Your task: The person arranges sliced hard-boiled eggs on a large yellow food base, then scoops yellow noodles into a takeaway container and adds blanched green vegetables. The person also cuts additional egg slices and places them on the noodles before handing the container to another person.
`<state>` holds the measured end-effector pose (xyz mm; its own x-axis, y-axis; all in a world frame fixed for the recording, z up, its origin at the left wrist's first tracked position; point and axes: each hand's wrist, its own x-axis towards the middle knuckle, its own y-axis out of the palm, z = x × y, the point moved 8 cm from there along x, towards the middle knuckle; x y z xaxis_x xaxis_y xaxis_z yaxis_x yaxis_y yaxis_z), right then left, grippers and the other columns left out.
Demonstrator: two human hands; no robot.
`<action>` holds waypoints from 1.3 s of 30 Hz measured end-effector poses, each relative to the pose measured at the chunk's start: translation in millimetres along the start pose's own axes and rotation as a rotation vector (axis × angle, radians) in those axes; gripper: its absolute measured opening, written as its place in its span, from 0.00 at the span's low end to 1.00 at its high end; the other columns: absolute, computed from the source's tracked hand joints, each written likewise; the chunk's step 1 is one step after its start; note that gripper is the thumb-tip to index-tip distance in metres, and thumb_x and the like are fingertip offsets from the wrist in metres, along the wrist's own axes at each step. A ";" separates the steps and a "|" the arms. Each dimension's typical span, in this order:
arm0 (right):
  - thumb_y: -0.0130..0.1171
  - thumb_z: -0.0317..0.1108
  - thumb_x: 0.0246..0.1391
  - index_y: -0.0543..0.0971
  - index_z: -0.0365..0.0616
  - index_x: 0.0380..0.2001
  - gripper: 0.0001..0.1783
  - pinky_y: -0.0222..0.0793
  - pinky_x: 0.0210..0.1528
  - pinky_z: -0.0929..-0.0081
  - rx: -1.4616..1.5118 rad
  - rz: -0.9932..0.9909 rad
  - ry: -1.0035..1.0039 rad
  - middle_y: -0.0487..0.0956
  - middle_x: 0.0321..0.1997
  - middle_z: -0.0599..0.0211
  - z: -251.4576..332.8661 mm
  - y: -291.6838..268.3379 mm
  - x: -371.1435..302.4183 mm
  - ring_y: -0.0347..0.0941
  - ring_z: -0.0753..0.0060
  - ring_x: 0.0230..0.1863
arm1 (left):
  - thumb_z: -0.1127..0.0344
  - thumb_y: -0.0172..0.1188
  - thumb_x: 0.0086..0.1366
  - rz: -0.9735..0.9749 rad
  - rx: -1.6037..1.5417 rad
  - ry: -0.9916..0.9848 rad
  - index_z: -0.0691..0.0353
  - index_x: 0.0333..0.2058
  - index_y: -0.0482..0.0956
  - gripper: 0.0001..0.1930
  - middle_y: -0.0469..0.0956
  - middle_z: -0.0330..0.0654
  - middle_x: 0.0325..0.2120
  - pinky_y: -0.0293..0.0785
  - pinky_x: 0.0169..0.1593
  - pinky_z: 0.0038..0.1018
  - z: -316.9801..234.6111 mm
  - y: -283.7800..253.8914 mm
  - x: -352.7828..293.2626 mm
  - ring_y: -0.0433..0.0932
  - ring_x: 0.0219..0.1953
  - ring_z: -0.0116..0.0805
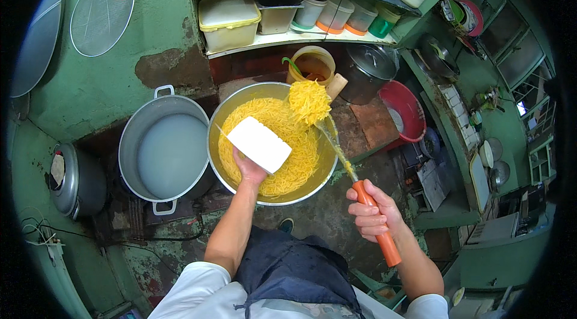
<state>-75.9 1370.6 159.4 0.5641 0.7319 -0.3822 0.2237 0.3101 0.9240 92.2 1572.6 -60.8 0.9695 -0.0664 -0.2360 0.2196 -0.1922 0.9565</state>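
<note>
The left hand [250, 169] holds a white box [259, 143] over the big bowl [328, 166] of yellow strands [300, 169]. At four o'clock, the right hand [377, 211] clasps the spoon [344, 160]. Its heap, near one o'clock, should stay level so nothing spills.

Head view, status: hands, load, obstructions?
Left hand holding white box over metal basin. Right hand gripping orange-handled scoop, heaped with yellow strands. Box hides some strands in basin; scoop's load hides part of rim.
</note>
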 end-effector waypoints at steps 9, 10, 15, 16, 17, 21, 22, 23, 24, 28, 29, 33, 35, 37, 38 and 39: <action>0.40 0.57 0.65 0.68 0.50 0.41 0.22 0.50 0.06 0.87 -0.216 -0.116 -0.002 0.57 0.16 0.81 -19.4 0.2 -33.3 0.50 0.90 0.09 | 0.26 0.41 0.57 0.034 -0.028 -0.093 0.60 0.65 0.56 0.49 0.60 0.46 0.64 0.52 0.66 0.43 58.3 48.9 20.6 0.60 0.63 0.48; 0.40 0.57 0.65 0.67 0.49 0.41 0.22 0.50 0.06 0.86 -0.277 -0.151 -0.014 0.57 0.16 0.80 -23.0 -8.8 -31.4 0.50 0.89 0.09 | 0.26 0.41 0.57 0.070 -0.043 -0.107 0.60 0.65 0.56 0.48 0.60 0.46 0.64 0.52 0.67 0.43 60.6 55.8 22.2 0.60 0.63 0.48; 0.43 0.51 0.66 0.67 0.47 0.37 0.18 0.57 0.11 0.80 -0.983 -0.563 -0.186 0.63 0.17 0.76 -19.4 -84.6 -10.2 0.57 0.82 0.11 | 0.27 0.39 0.59 0.127 0.061 -0.083 0.58 0.65 0.57 0.46 0.61 0.47 0.63 0.53 0.66 0.44 64.5 62.7 17.8 0.61 0.63 0.48; 0.44 0.50 0.65 0.68 0.45 0.37 0.18 0.60 0.13 0.77 -1.189 -0.696 -0.222 0.66 0.18 0.74 -16.0 -99.4 -9.6 0.61 0.80 0.13 | 0.28 0.39 0.59 0.116 0.021 -0.121 0.58 0.64 0.58 0.45 0.62 0.47 0.62 0.55 0.66 0.44 67.8 58.9 14.1 0.62 0.62 0.48; 0.44 0.50 0.65 0.68 0.44 0.37 0.19 0.62 0.15 0.75 -1.367 -0.698 -0.317 0.68 0.19 0.72 -13.5 -102.8 -9.1 0.63 0.78 0.14 | 0.29 0.39 0.60 0.106 0.077 -0.107 0.57 0.64 0.59 0.44 0.63 0.47 0.62 0.56 0.65 0.44 67.1 54.5 11.0 0.64 0.61 0.48; 0.46 0.51 0.64 0.69 0.41 0.38 0.21 0.66 0.21 0.70 -1.681 -0.750 -0.447 0.73 0.23 0.64 -13.4 -115.8 -16.6 0.70 0.74 0.19 | 0.32 0.40 0.62 0.051 0.034 -0.129 0.55 0.58 0.68 0.37 0.72 0.47 0.55 0.66 0.59 0.48 73.3 37.6 1.2 0.72 0.54 0.50; 0.46 0.51 0.64 0.69 0.40 0.39 0.21 0.66 0.22 0.69 -1.664 -0.766 -0.433 0.74 0.24 0.63 -13.1 -117.6 -21.7 0.71 0.73 0.20 | 0.33 0.41 0.63 -0.029 0.008 -0.156 0.55 0.57 0.69 0.36 0.72 0.46 0.54 0.67 0.59 0.49 77.7 30.3 1.4 0.72 0.54 0.50; 0.46 0.50 0.64 0.68 0.43 0.38 0.19 0.63 0.19 0.73 -1.533 -0.738 -0.419 0.70 0.22 0.67 -14.0 -119.4 -25.8 0.66 0.77 0.17 | 0.34 0.41 0.63 0.022 0.012 -0.123 0.55 0.56 0.70 0.34 0.73 0.46 0.53 0.68 0.58 0.49 77.6 33.4 1.9 0.73 0.53 0.49; 0.46 0.48 0.65 0.67 0.45 0.37 0.17 0.60 0.15 0.76 -1.406 -0.707 -0.402 0.66 0.19 0.72 -14.8 -119.4 -29.8 0.61 0.80 0.15 | 0.35 0.42 0.64 0.039 0.037 -0.108 0.55 0.55 0.71 0.33 0.74 0.45 0.53 0.68 0.58 0.50 79.2 34.5 2.9 0.73 0.53 0.49; 0.44 0.51 0.65 0.66 0.48 0.36 0.17 0.54 0.11 0.81 -0.776 -0.483 -0.327 0.60 0.17 0.78 -17.9 -112.2 -41.3 0.53 0.85 0.11 | 0.36 0.42 0.65 0.051 0.103 -0.121 0.55 0.57 0.70 0.33 0.74 0.45 0.53 0.68 0.59 0.50 87.4 38.1 8.1 0.73 0.54 0.47; 0.43 0.54 0.65 0.66 0.49 0.37 0.19 0.52 0.09 0.82 -0.655 -0.435 -0.315 0.59 0.16 0.79 -16.0 -111.0 -43.9 0.50 0.86 0.10 | 0.36 0.43 0.65 0.032 0.077 -0.146 0.55 0.57 0.69 0.33 0.74 0.45 0.53 0.68 0.59 0.50 89.4 38.0 9.4 0.73 0.54 0.47; 0.44 0.55 0.64 0.67 0.48 0.38 0.20 0.51 0.09 0.84 -0.262 -0.267 -0.333 0.59 0.16 0.80 -5.1 -121.3 -43.5 0.52 0.87 0.10 | 0.37 0.43 0.66 0.113 0.184 -0.158 0.55 0.58 0.68 0.32 0.73 0.45 0.54 0.67 0.60 0.49 86.5 51.8 12.9 0.73 0.55 0.46; 0.45 0.55 0.63 0.67 0.48 0.38 0.20 0.51 0.08 0.85 -0.134 -0.222 -0.310 0.59 0.16 0.80 -6.8 -134.7 -38.9 0.52 0.88 0.10 | 0.38 0.43 0.66 0.098 0.209 -0.183 0.56 0.58 0.68 0.31 0.73 0.45 0.55 0.67 0.60 0.49 83.2 56.4 12.6 0.73 0.55 0.46; 0.46 0.54 0.63 0.69 0.47 0.38 0.20 0.52 0.07 0.85 0.057 -0.170 -0.242 0.60 0.16 0.80 -18.8 -146.5 -32.9 0.52 0.88 0.09 | 0.40 0.44 0.67 0.197 0.205 -0.205 0.56 0.58 0.67 0.31 0.72 0.45 0.55 0.67 0.60 0.49 79.4 72.8 11.9 0.72 0.55 0.47; 0.47 0.53 0.63 0.68 0.46 0.38 0.20 0.53 0.08 0.85 0.129 -0.067 -0.192 0.60 0.16 0.79 -26.5 -144.0 -28.4 0.53 0.89 0.09 | 0.40 0.44 0.67 0.243 0.207 -0.221 0.56 0.58 0.67 0.30 0.72 0.45 0.55 0.66 0.60 0.49 77.8 81.2 11.1 0.72 0.55 0.47; 0.47 0.52 0.64 0.68 0.45 0.38 0.20 0.54 0.08 0.85 0.218 0.019 -0.139 0.60 0.16 0.79 -35.2 -140.7 -24.4 0.53 0.89 0.09 | 0.40 0.44 0.66 0.205 0.212 -0.211 0.56 0.58 0.67 0.31 0.72 0.45 0.55 0.66 0.60 0.50 73.5 82.9 10.9 0.72 0.55 0.47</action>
<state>-149.1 1330.5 38.4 0.6704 0.6412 -0.3734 0.3696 0.1477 0.9174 112.9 1483.9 3.3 0.9423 -0.3212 -0.0943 -0.0260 -0.3510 0.9360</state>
